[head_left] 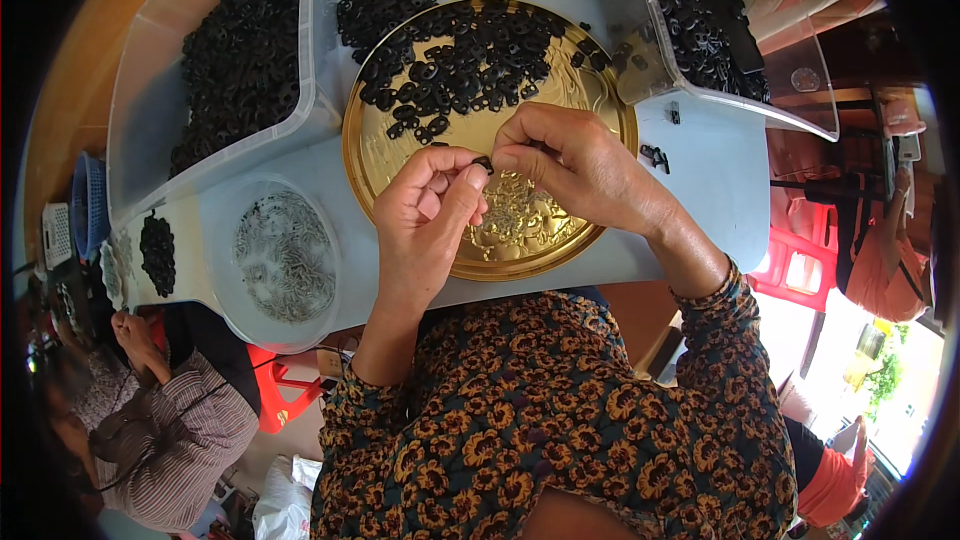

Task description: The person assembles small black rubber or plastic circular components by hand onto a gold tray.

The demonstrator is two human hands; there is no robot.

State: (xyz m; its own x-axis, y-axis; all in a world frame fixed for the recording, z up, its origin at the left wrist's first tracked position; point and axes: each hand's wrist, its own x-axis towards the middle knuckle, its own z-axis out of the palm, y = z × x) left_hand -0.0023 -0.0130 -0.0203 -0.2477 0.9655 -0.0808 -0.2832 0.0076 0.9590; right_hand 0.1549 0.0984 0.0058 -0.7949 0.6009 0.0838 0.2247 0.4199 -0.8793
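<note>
Above the near part of a round golden tray (357, 155), my two hands meet. My left hand (425, 205) pinches a small black plastic piece (484, 164) between thumb and forefinger. The fingertips of my right hand (575, 160) press together right beside that piece; whatever they hold, if anything, is hidden. A heap of small black plastic pieces with holes (470, 65) covers the far half of the tray. Small thin metal bits (520, 215) lie on the tray's near side, below my hands.
Clear plastic bins of black pieces stand far left (245, 70) and far right (700, 25). A clear round tub of thin metal bits (285, 255) sits at left. More black pieces (380, 5) lie behind the tray. A person in a striped shirt (190, 420) sits at lower left.
</note>
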